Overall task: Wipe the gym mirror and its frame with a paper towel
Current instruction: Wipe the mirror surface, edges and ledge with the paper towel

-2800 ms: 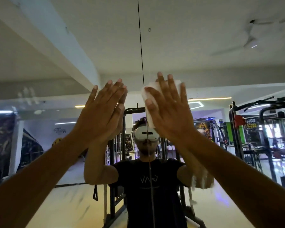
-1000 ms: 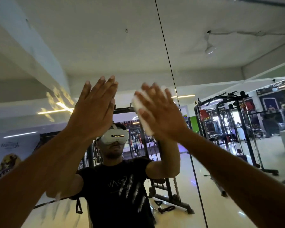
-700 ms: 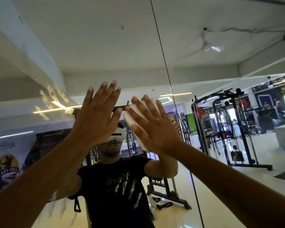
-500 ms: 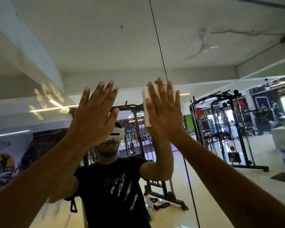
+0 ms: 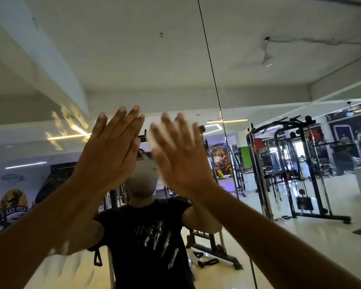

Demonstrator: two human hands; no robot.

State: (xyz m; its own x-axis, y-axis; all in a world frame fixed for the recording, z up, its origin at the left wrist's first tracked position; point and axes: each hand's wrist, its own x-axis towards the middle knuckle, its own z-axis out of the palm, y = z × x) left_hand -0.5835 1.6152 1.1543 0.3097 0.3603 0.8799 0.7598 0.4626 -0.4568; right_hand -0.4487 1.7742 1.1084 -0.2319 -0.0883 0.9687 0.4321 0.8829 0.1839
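Where dark seam (image 5: 212, 65) splits mirror (image 5: 133, 49), glass reflects gym machines (image 5: 296, 170).

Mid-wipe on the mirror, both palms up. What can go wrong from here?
1. The bare left hand lies flat on the mirror; it may leave new prints like the smudges at upper left.
2. The paper towel is nearly hidden under the blurred right hand; bare fingers may streak the glass.
3. The seam lies just right; the towel could snag there.

A gym: mirror wall (image 5: 258, 59) reflecting cable machines (image 5: 296, 170).
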